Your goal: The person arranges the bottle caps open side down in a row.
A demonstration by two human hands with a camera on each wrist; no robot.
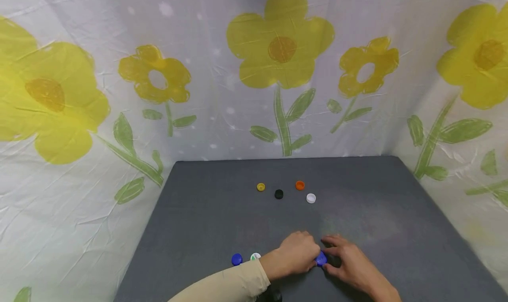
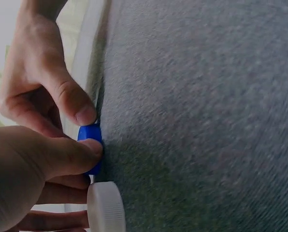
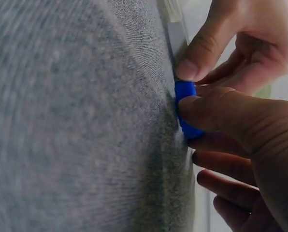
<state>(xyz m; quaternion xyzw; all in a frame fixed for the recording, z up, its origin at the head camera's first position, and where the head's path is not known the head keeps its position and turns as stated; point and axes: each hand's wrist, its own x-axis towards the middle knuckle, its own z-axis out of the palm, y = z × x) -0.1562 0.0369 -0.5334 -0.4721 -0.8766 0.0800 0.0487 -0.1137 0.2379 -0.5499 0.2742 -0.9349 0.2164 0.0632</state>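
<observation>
A blue bottle cap point(image 1: 321, 259) is on the dark table between both hands. My left hand point(image 1: 298, 254) reaches across from the left and pinches the cap. In the left wrist view, its thumb lies over the cap's side. My right hand point(image 1: 351, 265) holds the same cap from the right. Its thumb presses the cap point(image 3: 188, 118) in the right wrist view, with the other fingers spread beyond. A white ribbed cap point(image 2: 107, 208) stands close to the left hand's fingers in the left wrist view. The fingers partly hide the blue cap.
Another blue cap point(image 1: 237, 259) and a white cap with green marking point(image 1: 255, 256) lie left of the hands. Farther back are yellow point(image 1: 260, 187), black point(image 1: 279, 194), orange point(image 1: 300, 185) and white point(image 1: 311, 198) caps. A flower-printed cloth point(image 1: 214, 130) surrounds the table.
</observation>
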